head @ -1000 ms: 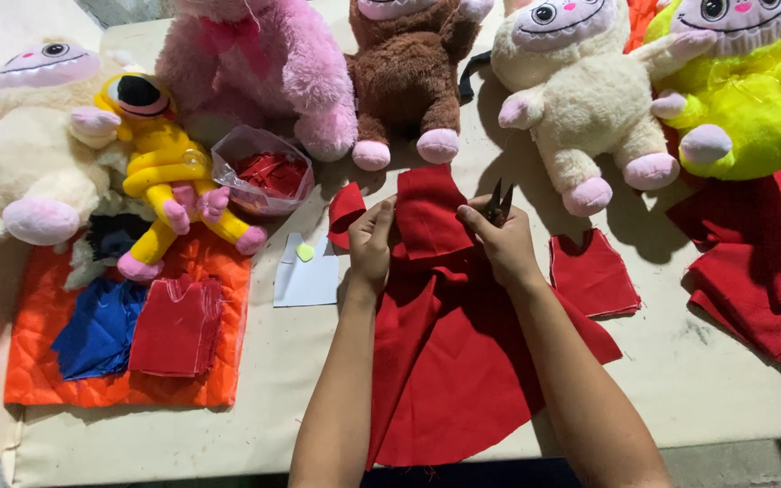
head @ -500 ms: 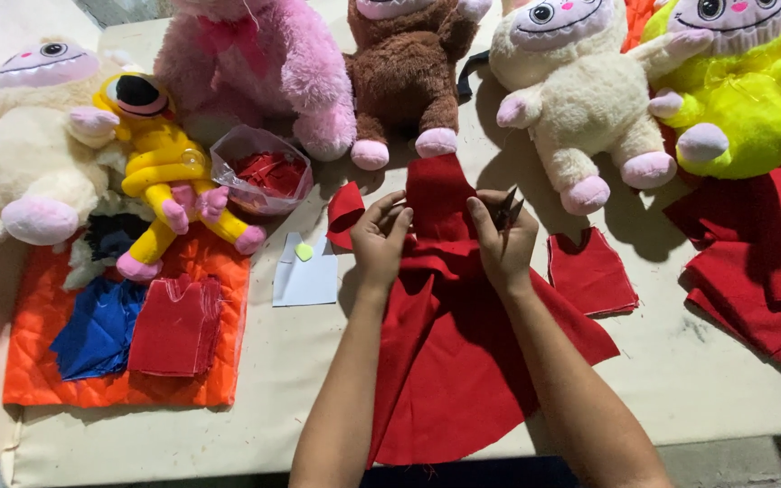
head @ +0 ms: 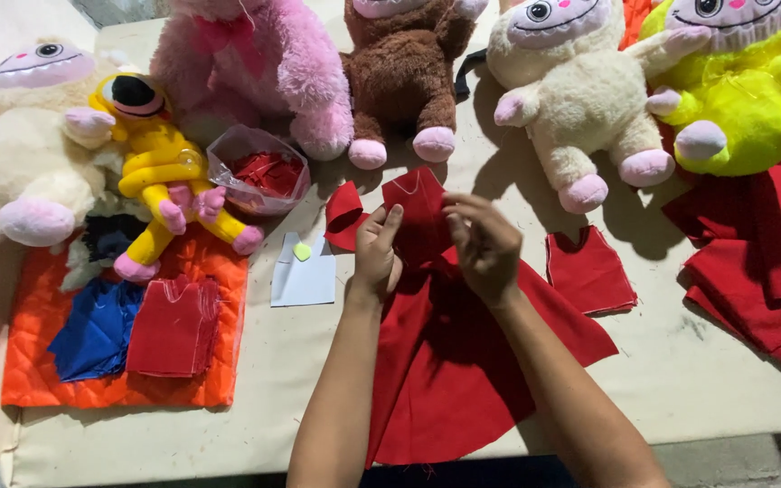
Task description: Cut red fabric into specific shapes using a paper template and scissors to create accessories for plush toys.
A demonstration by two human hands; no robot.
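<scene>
A: Where does the red fabric lie?

B: It lies flat on the beige table, spreading from the centre toward 6 o'clock. Its upper flap sits at the centre, between the two hands.

A: State of the left hand?

B: It rests on the fabric's left edge, fingers extended and close together, pointing toward 12 o'clock. They press the cloth; they do not close around it.

A: And the right hand?

B: It is raised above the fabric at 1 o'clock from the left hand, fingers curled inward toward the thumb. Whether it pinches anything cannot be determined.

A: Surrounding items?

B: A small red cut piece lies at 3 o'clock from the hands. A white paper template lies at 9 o'clock. A clear bag of red scraps sits at 10 o'clock. A pink plush, a brown plush and a cream plush line the 12 o'clock edge. An orange quilted mat lies at 8 o'clock.
</scene>
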